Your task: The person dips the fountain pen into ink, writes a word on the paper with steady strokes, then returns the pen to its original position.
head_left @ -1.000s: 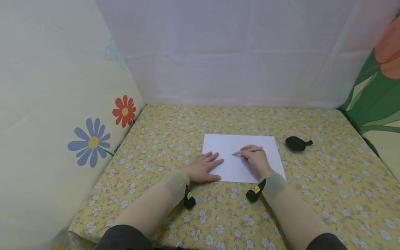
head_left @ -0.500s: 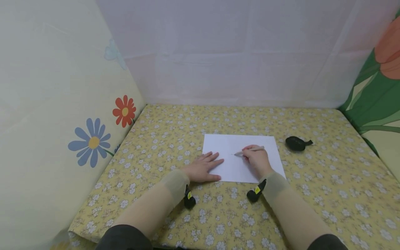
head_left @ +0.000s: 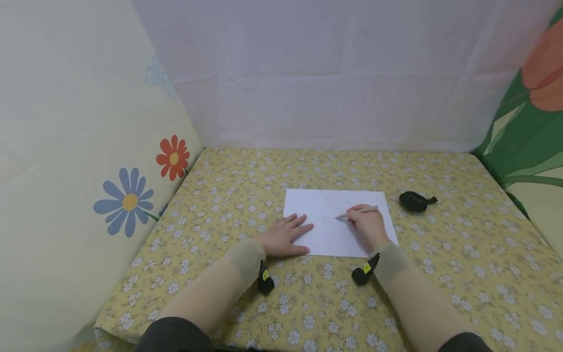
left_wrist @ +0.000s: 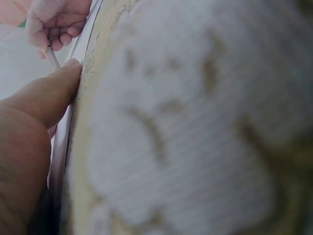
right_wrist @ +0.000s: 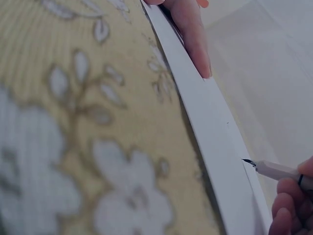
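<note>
On the floral cloth lies a white sheet of paper [head_left: 331, 242], with a short thin line [head_left: 327, 217] near its middle. My left hand [head_left: 285, 238] rests flat on the sheet's left side, fingers spread. In my right hand [head_left: 366, 226] I grip a pale fountain pen [right_wrist: 276, 170] between thumb and fingers. Its dark metal nib [right_wrist: 248, 161] points left and down at the paper, by the right end of the line. Whether the nib touches the paper is hard to tell. The left wrist view shows my left thumb [left_wrist: 46, 95] large and near, the right hand beyond.
A black rounded thing with a short tail [head_left: 413, 201] lies right of the sheet. Yellow floral cloth [head_left: 246, 176] covers the table. A pale curtain [head_left: 281, 83] hangs behind it, with flower-printed panels at both sides.
My right hand and the pen have slid slightly rightward across the sheet, and the thin line has appeared to the left of the nib. The left hand stays in place.
</note>
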`<control>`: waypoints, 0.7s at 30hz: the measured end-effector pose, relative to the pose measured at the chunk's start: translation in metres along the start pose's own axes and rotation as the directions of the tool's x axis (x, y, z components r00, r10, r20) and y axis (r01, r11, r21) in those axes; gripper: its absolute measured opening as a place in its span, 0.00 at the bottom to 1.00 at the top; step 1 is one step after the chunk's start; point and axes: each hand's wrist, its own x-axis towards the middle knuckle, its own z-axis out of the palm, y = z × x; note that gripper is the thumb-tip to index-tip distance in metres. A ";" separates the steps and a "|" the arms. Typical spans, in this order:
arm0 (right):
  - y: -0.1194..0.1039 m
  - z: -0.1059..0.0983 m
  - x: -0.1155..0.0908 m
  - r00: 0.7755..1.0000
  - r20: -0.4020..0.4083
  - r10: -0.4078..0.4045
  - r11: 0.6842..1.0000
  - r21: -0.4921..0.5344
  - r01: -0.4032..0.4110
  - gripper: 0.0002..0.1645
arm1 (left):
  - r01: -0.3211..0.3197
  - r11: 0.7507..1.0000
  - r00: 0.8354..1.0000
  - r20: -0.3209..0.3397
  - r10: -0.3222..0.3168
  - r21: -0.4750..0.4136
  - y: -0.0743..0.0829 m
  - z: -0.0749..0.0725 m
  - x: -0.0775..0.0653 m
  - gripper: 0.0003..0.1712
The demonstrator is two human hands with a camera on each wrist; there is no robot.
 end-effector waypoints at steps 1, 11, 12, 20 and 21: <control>0.000 -0.001 0.000 1.000 -0.004 0.003 1.000 -0.002 -0.003 0.14 | -0.001 1.000 1.000 0.000 0.001 -0.005 0.000 0.000 0.000 0.44; 0.005 -0.012 0.000 0.999 -0.033 -0.004 1.000 -0.015 0.004 0.15 | -0.011 1.000 1.000 -0.004 0.011 -0.011 0.000 0.000 -0.002 0.44; 0.006 -0.013 0.001 0.999 -0.039 -0.002 1.000 -0.016 0.001 0.15 | -0.012 1.000 1.000 -0.006 0.012 -0.011 0.000 0.000 -0.002 0.44; 0.007 -0.017 0.000 0.997 -0.080 0.007 1.000 -0.028 -0.009 0.15 | -0.018 1.000 1.000 -0.010 0.018 -0.015 0.003 -0.002 -0.003 0.43; 0.007 -0.018 0.000 0.997 -0.079 0.007 1.000 -0.027 -0.010 0.15 | -0.018 1.000 1.000 -0.009 0.018 -0.014 0.003 -0.003 -0.003 0.43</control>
